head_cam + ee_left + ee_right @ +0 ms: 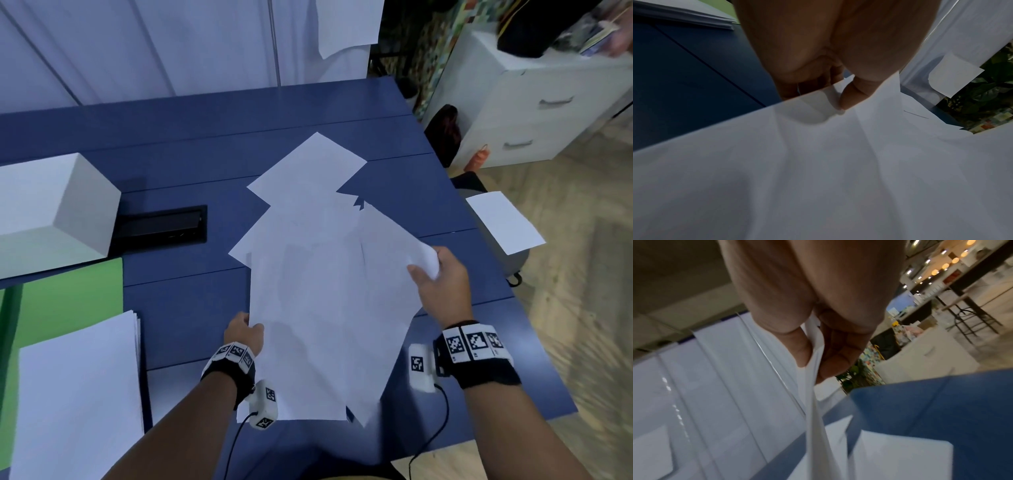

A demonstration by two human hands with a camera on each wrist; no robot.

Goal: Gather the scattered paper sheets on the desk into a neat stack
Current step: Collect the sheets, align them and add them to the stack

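Observation:
Several white paper sheets (325,301) overlap loosely above the blue desk (191,144), fanned at different angles. My left hand (248,330) pinches the left edge of the sheets (818,162), thumb on top. My right hand (436,274) pinches the right corner of the sheets (813,386), which curls up between thumb and fingers. One more sheet (308,171) lies tilted farther back under the bunch. A neat white paper stack (78,394) rests at the near left on a green folder (65,298).
A white box (51,209) stands at the left beside a black cable slot (161,224). A loose sheet (503,221) lies on something off the desk's right edge. White drawers (534,102) stand at the back right, and a white partition (171,44) runs behind the desk.

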